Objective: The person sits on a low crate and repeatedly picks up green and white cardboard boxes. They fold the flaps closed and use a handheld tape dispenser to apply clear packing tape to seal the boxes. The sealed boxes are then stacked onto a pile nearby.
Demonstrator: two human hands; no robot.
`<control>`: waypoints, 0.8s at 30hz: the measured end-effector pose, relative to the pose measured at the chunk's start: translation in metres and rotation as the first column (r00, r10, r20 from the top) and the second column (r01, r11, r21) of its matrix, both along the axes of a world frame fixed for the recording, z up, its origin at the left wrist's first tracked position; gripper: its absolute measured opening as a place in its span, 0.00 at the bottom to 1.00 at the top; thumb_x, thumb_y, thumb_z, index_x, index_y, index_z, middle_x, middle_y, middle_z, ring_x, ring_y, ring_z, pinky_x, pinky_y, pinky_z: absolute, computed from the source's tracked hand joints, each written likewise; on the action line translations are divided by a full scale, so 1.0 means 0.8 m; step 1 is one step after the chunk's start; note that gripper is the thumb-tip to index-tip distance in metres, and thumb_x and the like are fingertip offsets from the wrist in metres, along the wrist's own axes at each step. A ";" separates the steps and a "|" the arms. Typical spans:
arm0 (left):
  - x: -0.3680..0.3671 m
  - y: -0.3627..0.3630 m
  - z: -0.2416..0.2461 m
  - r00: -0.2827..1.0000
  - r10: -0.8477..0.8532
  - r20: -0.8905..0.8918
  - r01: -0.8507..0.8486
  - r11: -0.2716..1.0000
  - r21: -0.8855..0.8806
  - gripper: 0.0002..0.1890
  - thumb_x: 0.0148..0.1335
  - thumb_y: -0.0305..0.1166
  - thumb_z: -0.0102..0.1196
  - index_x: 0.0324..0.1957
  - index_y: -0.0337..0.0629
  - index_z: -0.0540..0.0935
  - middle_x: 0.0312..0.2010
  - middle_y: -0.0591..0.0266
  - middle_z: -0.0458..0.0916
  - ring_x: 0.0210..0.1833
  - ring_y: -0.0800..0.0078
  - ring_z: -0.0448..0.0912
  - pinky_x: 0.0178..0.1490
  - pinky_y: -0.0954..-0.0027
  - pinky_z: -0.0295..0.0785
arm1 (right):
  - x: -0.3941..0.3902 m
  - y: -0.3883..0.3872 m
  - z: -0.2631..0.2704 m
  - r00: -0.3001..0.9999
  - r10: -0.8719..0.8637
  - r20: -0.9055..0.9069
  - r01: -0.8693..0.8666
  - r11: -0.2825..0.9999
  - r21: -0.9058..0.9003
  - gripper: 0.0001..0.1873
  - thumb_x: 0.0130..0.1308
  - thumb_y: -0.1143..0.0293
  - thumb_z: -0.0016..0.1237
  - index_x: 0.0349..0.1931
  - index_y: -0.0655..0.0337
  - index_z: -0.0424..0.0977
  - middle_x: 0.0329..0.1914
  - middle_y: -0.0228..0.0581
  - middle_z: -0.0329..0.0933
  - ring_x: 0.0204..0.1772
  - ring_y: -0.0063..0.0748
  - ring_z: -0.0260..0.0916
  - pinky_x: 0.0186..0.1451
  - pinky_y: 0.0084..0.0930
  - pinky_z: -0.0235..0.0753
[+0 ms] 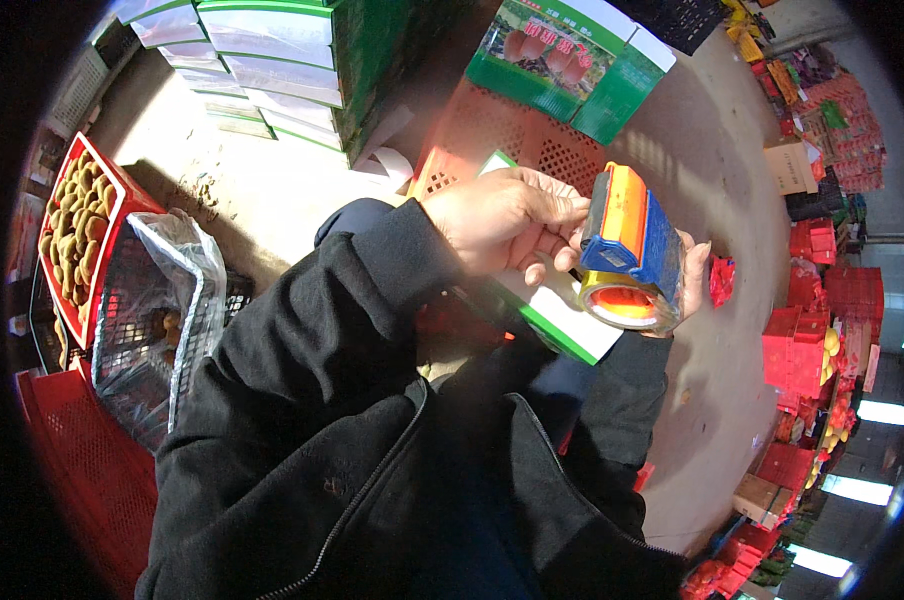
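My right hand (692, 279) holds a blue and orange packing-tape dispenser (626, 225) from its far right side. A roll of clear yellowish tape (624, 300) sits at the dispenser's lower end. The thumb and forefinger of my left hand (508, 221) pinch at the dispenser's dark left edge; whether they hold the tape's end cannot be told. Beneath my hands lies a white and green cardboard box (572, 315), partly hidden by them. Just beyond are an orange-red plastic crate (489, 124) and a printed green carton (549, 56).
White and green cartons (272, 45) stand stacked at upper left. At left are a red crate of brown oval fruit (77, 225), a dark crate with a clear plastic liner (159, 300) and an empty-looking red crate (92, 457). Red boxes (797, 345) line the right side.
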State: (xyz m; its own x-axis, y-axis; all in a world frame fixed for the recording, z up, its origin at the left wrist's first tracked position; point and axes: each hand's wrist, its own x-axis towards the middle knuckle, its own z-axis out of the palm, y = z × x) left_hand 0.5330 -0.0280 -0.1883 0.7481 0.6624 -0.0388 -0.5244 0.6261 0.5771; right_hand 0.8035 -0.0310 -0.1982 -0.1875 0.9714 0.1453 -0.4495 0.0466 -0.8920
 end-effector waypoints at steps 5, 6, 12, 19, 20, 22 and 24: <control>-0.008 0.005 -0.002 0.928 0.315 -0.199 -0.207 0.880 0.428 0.10 0.73 0.37 0.53 0.37 0.41 0.76 0.22 0.70 0.74 0.21 0.83 0.70 0.24 0.79 0.64 | -0.008 0.001 0.010 0.997 -0.050 0.053 0.046 0.996 0.080 0.30 0.78 0.47 0.34 0.47 0.71 0.74 0.42 0.49 0.83 0.42 0.36 0.82 0.48 0.34 0.84; -0.012 0.007 -0.004 0.907 0.343 -0.244 -0.213 0.874 0.437 0.10 0.73 0.37 0.53 0.37 0.42 0.76 0.22 0.71 0.74 0.21 0.83 0.70 0.24 0.80 0.63 | -0.009 0.002 0.014 0.995 -0.060 0.083 0.054 0.996 0.073 0.29 0.78 0.48 0.34 0.47 0.71 0.75 0.42 0.48 0.83 0.42 0.35 0.82 0.48 0.33 0.83; -0.020 0.004 -0.034 0.762 0.566 -0.314 -0.369 0.778 0.508 0.09 0.71 0.33 0.50 0.34 0.43 0.77 0.21 0.71 0.70 0.19 0.83 0.65 0.22 0.78 0.59 | -0.009 -0.004 0.055 0.899 -0.052 0.435 0.068 0.997 -0.022 0.25 0.79 0.54 0.34 0.49 0.70 0.74 0.42 0.42 0.80 0.44 0.29 0.78 0.51 0.28 0.78; -0.092 0.018 -0.060 0.749 0.659 0.074 -0.604 0.724 -0.332 0.10 0.68 0.34 0.51 0.28 0.51 0.71 0.22 0.76 0.64 0.21 0.79 0.61 0.25 0.75 0.60 | 0.041 -0.039 0.081 0.762 -0.373 0.529 0.507 0.852 -0.129 0.22 0.79 0.56 0.35 0.43 0.68 0.76 0.38 0.39 0.80 0.40 0.26 0.77 0.48 0.26 0.77; -0.082 0.009 -0.062 0.786 0.616 -0.042 -0.585 0.721 -0.373 0.11 0.70 0.36 0.50 0.28 0.50 0.72 0.23 0.75 0.66 0.23 0.80 0.64 0.25 0.75 0.60 | 0.043 -0.040 0.080 0.779 -0.354 0.518 0.448 0.891 -0.065 0.22 0.80 0.56 0.34 0.43 0.67 0.75 0.38 0.38 0.80 0.40 0.26 0.77 0.48 0.26 0.78; -0.069 0.009 -0.062 0.654 0.754 -0.060 -0.757 0.653 -0.037 0.11 0.73 0.38 0.45 0.33 0.47 0.70 0.27 0.71 0.68 0.26 0.80 0.68 0.24 0.78 0.58 | 0.039 -0.035 0.074 0.795 -0.347 0.497 0.406 0.914 -0.013 0.23 0.80 0.55 0.33 0.44 0.67 0.75 0.39 0.38 0.81 0.40 0.26 0.78 0.47 0.25 0.78; -0.073 0.017 -0.055 0.603 0.793 0.086 -0.795 0.588 0.146 0.13 0.75 0.39 0.45 0.33 0.44 0.70 0.26 0.68 0.69 0.26 0.78 0.71 0.24 0.76 0.64 | 0.028 -0.026 0.069 0.802 -0.297 0.519 0.331 0.943 0.029 0.25 0.80 0.54 0.30 0.46 0.68 0.73 0.42 0.43 0.80 0.41 0.30 0.80 0.47 0.29 0.81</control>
State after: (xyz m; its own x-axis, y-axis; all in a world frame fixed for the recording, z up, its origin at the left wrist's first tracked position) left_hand 0.4749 -0.0144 -0.2320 -0.0784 0.9893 0.1229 -0.7762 -0.1379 0.6152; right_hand 0.8262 -0.0517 -0.1428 0.0984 0.9936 0.0547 0.0994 0.0449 -0.9940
